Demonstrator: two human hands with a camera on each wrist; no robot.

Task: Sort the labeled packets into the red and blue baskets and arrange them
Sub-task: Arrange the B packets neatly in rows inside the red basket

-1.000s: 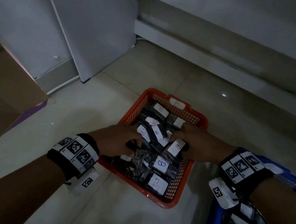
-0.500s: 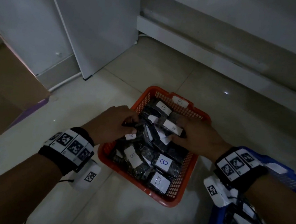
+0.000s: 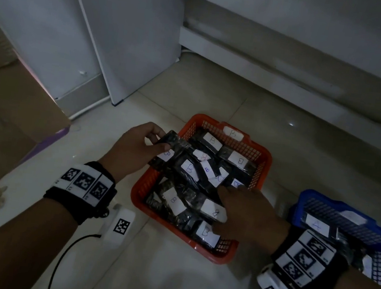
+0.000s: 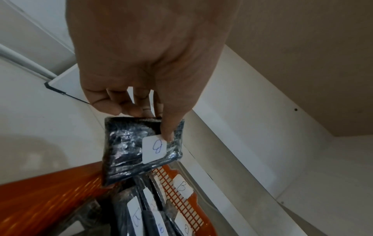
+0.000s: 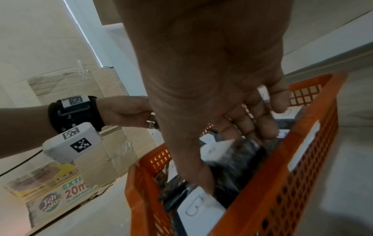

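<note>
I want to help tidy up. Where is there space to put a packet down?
The red mesh basket is crowded with black B-labelled packets, both hands in it. The left hand holds one packet at its far left corner. Bare pale floor tile lies free in front of that basket, between the forearms, and beyond it towards the wall.

Red basket (image 3: pixel 256 164) is packed w/ labeled packets (image 3: pixel 190 168) nearly to the rim, so no free gap inside; the left hand (image 3: pixel 133 147) w/ its held packet (image 3: pixel 173 139) blocks the far-left corner and the right hand (image 3: pixel 248 215) covers the near-right part. Bare floor (image 3: pixel 150 272) in front of and left of the basket gives open passage. Blue basket (image 3: pixel 310 201) stands just beside on the right, cardboard box (image 3: pixel 6 120) closes off the left, white cabinet panel (image 3: pixel 126 38) and wall ledge (image 3: pixel 291 68) stand beyond.
</note>
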